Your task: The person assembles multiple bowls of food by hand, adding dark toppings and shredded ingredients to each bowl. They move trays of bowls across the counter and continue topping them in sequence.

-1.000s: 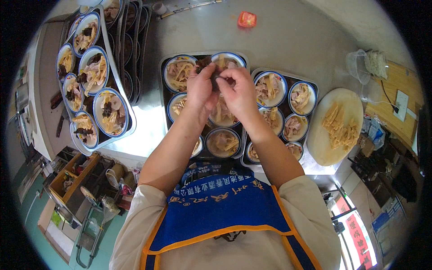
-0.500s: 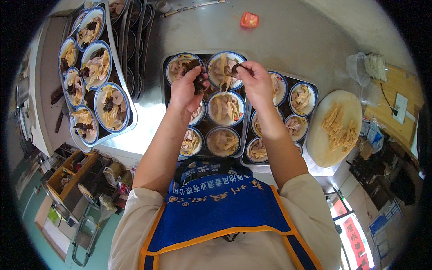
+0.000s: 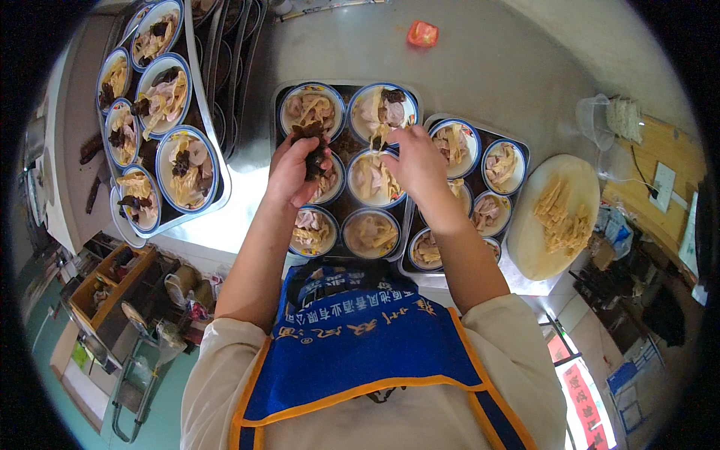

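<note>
My left hand point(image 3: 287, 172) is closed around a clump of black wood ear fungus point(image 3: 310, 146) above the left bowls of the middle tray point(image 3: 341, 142). My right hand point(image 3: 417, 165) has its fingers pinched together between the upper right bowl point(image 3: 414, 112) and the bowl below it point(image 3: 351, 184). Near its fingertips a small dark and yellowish strip point(image 3: 378, 139) shows at the upper bowl's lower edge; whether the fingers grip it is unclear. A dark fungus piece point(image 3: 392, 96) lies in that upper bowl, on pale meat and yellow tofu-skin strips.
Another tray point(image 3: 517, 142) of filled bowls adjoins on the right, beside a round board point(image 3: 525, 247) with yellow strips point(image 3: 561, 217). Several bowls topped with fungus fill the left tray point(image 3: 220, 196). A cut tomato point(image 3: 422, 34) lies on the metal counter point(image 3: 480, 75).
Fungus that was at my right fingertips now lies in the upper right bowl. My right hand has moved down toward me; my left hand, still gripping its clump, has shifted down and left.
</note>
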### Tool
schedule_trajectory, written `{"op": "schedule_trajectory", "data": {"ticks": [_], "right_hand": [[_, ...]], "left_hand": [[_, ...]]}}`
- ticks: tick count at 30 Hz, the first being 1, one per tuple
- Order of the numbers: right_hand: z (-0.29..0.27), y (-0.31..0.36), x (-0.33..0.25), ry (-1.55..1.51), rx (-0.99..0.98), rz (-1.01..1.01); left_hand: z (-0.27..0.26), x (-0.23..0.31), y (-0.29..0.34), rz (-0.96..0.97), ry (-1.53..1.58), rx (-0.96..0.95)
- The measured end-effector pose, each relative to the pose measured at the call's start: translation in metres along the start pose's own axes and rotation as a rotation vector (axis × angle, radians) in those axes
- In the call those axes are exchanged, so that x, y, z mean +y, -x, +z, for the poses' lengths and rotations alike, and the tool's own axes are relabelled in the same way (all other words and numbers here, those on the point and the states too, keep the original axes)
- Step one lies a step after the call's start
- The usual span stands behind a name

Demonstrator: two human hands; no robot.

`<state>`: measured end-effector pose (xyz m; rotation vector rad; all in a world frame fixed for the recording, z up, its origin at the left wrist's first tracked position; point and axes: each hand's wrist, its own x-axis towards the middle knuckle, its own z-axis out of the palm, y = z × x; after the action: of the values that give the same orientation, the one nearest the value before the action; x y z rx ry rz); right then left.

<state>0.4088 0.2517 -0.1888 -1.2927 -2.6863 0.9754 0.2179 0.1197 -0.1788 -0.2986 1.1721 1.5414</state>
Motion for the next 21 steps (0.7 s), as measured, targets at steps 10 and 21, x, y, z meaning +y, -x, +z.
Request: {"op": "schedule_trajectory", "data": {"ticks": [10,21], "right_hand": [[0.018,-0.012,-0.003,0.009,0.014,-0.007],[-0.004,-0.027,-0.008,-0.179,0.316,0.105]], "left_hand": [[-0.004,0.0,0.006,-0.025,0.056,-0.007],[-0.002,0.0,0.013,-0.029,0.05,-0.027]]}}
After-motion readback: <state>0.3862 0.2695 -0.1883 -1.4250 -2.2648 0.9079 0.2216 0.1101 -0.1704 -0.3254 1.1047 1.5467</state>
